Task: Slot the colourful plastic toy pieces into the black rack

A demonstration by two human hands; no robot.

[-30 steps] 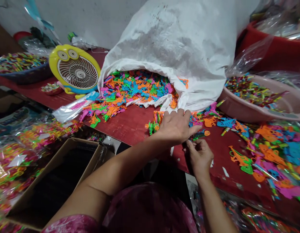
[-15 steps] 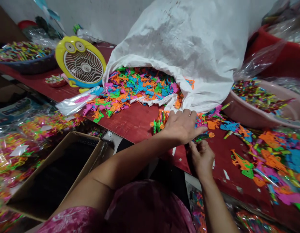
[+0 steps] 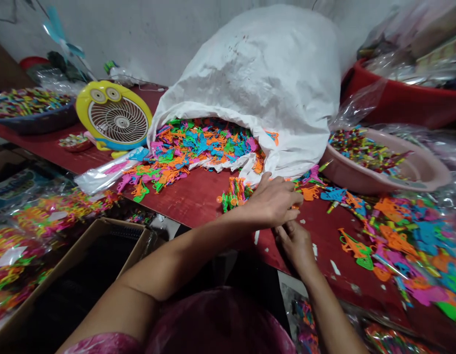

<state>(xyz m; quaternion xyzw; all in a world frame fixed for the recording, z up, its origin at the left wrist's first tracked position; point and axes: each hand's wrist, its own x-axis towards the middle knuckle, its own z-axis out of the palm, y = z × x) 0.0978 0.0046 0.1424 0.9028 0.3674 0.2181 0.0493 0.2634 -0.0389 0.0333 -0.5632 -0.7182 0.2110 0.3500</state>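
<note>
My left hand point(image 3: 275, 200) is over the red table near the sack mouth, its fingers bent and drawn together. Just below it is my right hand point(image 3: 297, 242), closed, with its fingertips meeting the left hand. Whatever lies between the fingers is hidden. Beside my left wrist stands a neat row of small plastic toy pieces point(image 3: 236, 192), orange and green, partly covered by the hand. Behind my hands a big white sack point(image 3: 265, 73) lies on its side. Loose bright plastic toy pieces point(image 3: 209, 142) spill from its mouth.
More loose toy pieces point(image 3: 401, 241) spread across the red table point(image 3: 198, 196) at right. A pink basin point(image 3: 427, 172) and a red tub point(image 3: 390, 103) stand behind them. A yellow fan point(image 3: 119, 115) is at left. An open cardboard box point(image 3: 139, 250) sits below the table edge.
My left hand has gone from spread flat over the toy pieces to bent fingers turned toward my right hand. The hands have come together. The view has shifted slightly.
</note>
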